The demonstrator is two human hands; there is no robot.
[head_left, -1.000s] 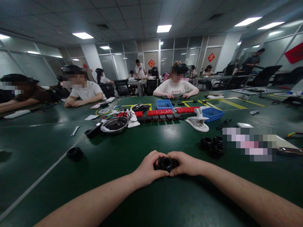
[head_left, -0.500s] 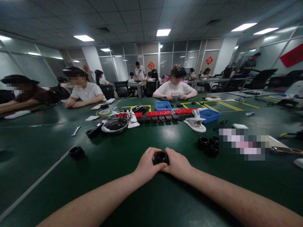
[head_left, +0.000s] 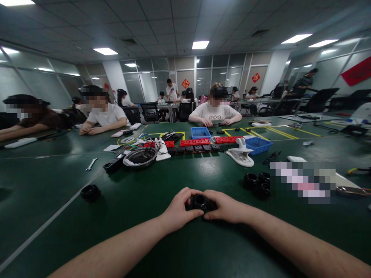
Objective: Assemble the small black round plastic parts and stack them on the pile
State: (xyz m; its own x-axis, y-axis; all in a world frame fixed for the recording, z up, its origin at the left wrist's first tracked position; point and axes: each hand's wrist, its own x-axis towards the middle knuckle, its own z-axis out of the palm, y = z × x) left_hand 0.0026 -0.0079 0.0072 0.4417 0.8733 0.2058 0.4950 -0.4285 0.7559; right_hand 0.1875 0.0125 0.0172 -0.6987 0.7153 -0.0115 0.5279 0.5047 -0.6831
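Left hand (head_left: 176,210): fingers spread wider round the black ring part (head_left: 199,201) than half a second ago.
Right hand (head_left: 227,208): lies flatter, farther right.

black ring (head_left: 199,201), green table (head_left: 162,181), blue bins (head_left: 201,133)

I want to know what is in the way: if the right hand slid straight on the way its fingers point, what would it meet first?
The right hand points leftward, so it meets the black ring part it already grips, then the left hand right behind it.
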